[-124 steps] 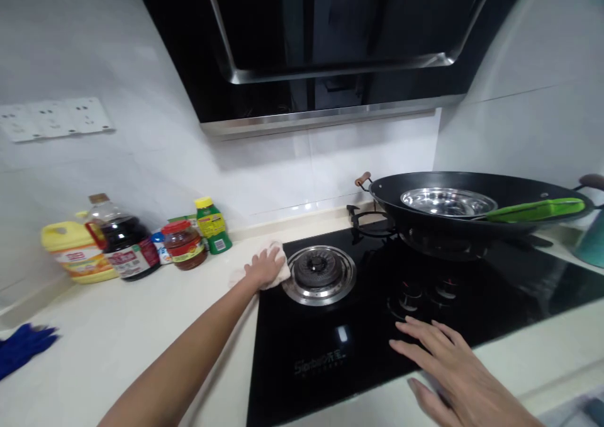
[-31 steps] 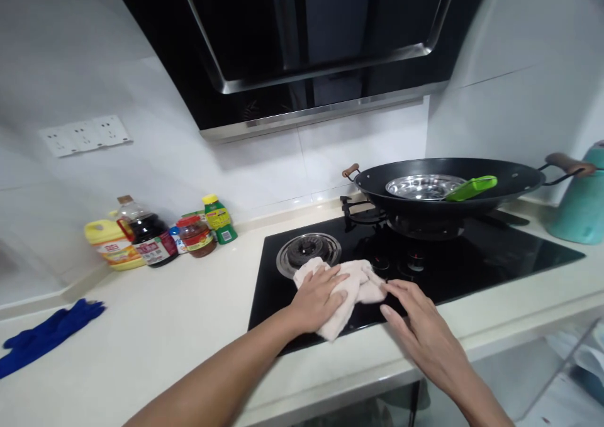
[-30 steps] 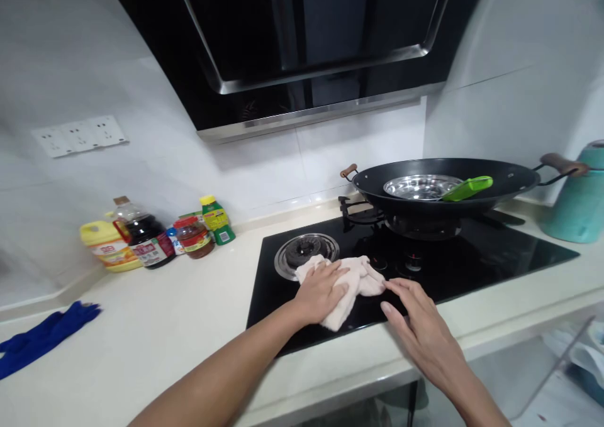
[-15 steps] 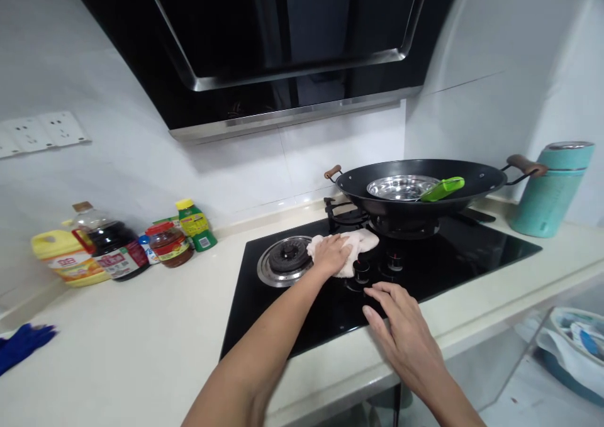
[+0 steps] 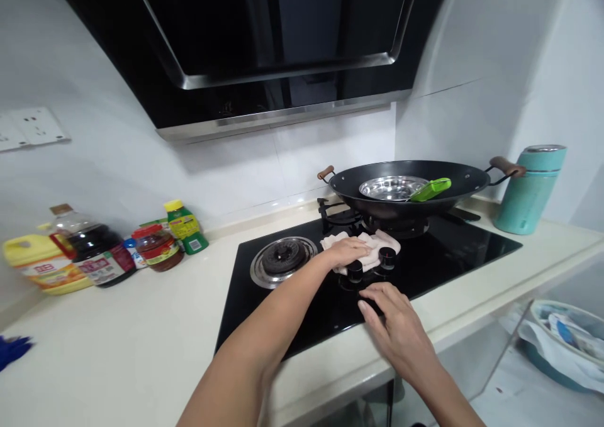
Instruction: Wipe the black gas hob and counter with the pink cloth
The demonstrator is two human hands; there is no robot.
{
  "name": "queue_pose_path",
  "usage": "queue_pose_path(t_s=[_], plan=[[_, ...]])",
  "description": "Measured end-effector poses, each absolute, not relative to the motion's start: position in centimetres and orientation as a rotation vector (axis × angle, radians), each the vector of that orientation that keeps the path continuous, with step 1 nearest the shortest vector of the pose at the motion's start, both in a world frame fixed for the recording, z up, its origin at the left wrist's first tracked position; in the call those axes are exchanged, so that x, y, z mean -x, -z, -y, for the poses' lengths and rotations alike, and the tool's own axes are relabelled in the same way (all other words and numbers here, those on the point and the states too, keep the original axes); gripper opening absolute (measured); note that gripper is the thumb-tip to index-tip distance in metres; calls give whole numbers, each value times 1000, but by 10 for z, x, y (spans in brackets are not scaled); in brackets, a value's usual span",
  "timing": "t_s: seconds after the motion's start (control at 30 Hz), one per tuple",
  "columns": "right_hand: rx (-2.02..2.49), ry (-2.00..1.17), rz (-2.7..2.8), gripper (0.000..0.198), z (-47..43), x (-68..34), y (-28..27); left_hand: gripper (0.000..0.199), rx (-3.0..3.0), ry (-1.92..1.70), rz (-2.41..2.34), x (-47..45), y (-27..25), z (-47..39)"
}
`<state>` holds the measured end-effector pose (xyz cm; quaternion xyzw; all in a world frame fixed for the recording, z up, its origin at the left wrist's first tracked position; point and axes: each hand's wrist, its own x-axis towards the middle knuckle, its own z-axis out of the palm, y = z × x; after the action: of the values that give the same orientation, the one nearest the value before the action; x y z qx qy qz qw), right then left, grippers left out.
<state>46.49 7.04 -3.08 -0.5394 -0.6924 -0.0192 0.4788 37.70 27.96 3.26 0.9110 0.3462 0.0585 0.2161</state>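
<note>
The left hand [image 5: 350,251], flat on a crumpled pale-pink cloth [image 5: 377,243], is apparently wiping the black glass hob [image 5: 429,257]; rounding its cylindrical knobs [image 5: 355,271] is probably demanding care next. The loosely spread right hand [image 5: 396,327] is holding nothing.

The area is a kitchen. A built-in hob [image 5: 330,310] carrying a wok [image 5: 396,209] is positioned below an extractor hood [image 5: 283,31]. Bottles [image 5: 106,257] and a jar [image 5: 159,249] stand on the adjoining countertop [image 5: 155,332].

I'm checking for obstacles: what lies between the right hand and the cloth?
Head view: two black stove knobs stand between the right hand and the cloth.
</note>
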Motion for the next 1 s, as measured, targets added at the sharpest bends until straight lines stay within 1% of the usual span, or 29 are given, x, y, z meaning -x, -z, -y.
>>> queue_pose_path(t_s=[0.27,0.57,0.67,0.73,0.83,0.87,0.9,0.93,1.0], plan=[[1323,61,1655,31,-76,-471,40,51,-2571,-318,-1137,-293,-29,-230],[1334,81,1733,37,-81,-476,49,52,-2516,-309,-1323,-225,-28,-110],[1319,78,1750,41,-76,-464,42,59,-2454,-260,-1284,-213,-31,-74],[1330,23,1811,45,-68,-447,35,67,-2398,-261,-1233,-205,-33,-58],[1441,-104,1990,57,-57,-414,24,85,-2309,-410,-1182,-185,-35,-44],[1506,-129,2050,62,-54,-404,19,88,-2285,-482,-1179,-175,-34,-41],[1578,-142,2102,67,-53,-394,14,86,-2269,-555,-1194,-162,-33,-37],[1652,-148,2150,71,-54,-385,8,80,-2260,-624,-1230,-147,-31,-34],[1761,-160,2231,75,-59,-368,-4,63,-2260,-736,-1361,-112,-25,-27]])
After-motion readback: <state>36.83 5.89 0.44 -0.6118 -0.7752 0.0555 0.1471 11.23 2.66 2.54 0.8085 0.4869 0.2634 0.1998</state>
